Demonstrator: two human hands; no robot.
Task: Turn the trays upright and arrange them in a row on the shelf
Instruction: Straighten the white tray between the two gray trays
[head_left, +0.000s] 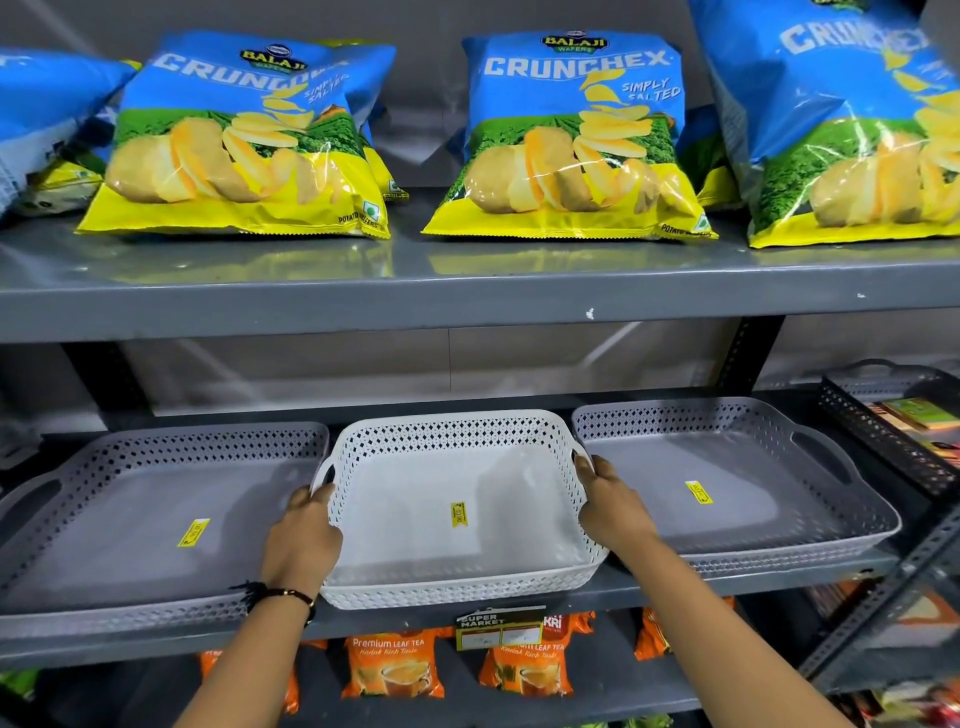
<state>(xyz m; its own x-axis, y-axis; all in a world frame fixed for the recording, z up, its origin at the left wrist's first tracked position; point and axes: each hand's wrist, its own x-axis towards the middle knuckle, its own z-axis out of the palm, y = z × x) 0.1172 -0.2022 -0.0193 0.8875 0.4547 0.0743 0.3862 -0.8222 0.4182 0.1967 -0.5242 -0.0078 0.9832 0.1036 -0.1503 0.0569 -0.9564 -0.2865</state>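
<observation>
From the head camera, a white tray (457, 514) sits upright on the middle shelf (727, 577), between a grey tray (130, 519) at nine o'clock and another grey tray (727, 488) at three o'clock; the left hand (301, 540) clasps its left rim, the right hand (613, 506) its right rim. Crisp bags (566, 135) line the shelf above at twelve o'clock; tea packets (392, 667) show at six.

1. White tray (457, 499): lattice walls, side handles, yellow sticker inside, upright, mid-shelf (467, 621).
2. Left grey tray (150, 519): upright, at the white tray's 9 o'clock, touching it.
3. Right grey tray (727, 478): upright, at its 3 o'clock, just beside.
</observation>
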